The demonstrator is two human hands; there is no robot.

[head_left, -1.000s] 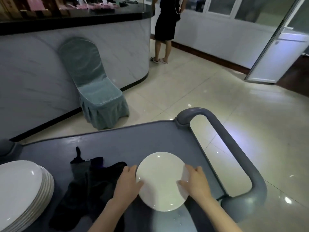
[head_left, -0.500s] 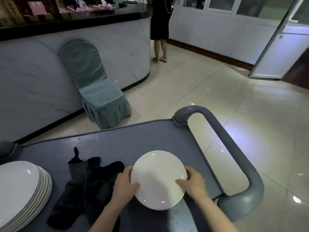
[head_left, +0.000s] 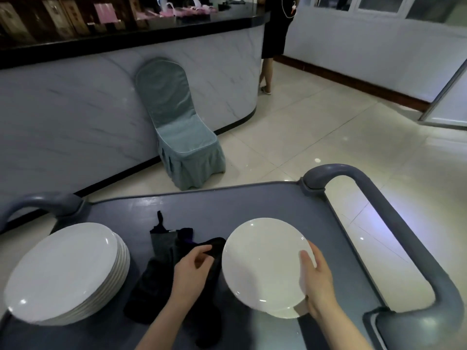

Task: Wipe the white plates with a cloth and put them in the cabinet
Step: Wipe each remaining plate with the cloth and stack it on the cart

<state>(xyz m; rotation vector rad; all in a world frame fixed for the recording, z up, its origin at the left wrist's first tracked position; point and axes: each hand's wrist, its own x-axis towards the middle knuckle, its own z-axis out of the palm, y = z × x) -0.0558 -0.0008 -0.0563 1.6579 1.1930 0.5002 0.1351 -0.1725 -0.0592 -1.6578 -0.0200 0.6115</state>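
My right hand grips the right rim of a round white plate, tilted up above the grey cart top. Another plate peeks out just beneath it. My left hand is off the plate and hovers over a dark cloth crumpled on the cart, fingers curled and apart, touching or nearly touching the fabric. A stack of several white plates sits at the cart's left.
The cart has thick grey handles at right and left. Beyond it stand a covered teal chair against a marble counter. A person stands on the tiled floor at the back.
My left hand let go of the plate and moved left over the dark cloth. My right hand alone now holds the plate, lifted and tilted. The view swung left, showing more of the stack.
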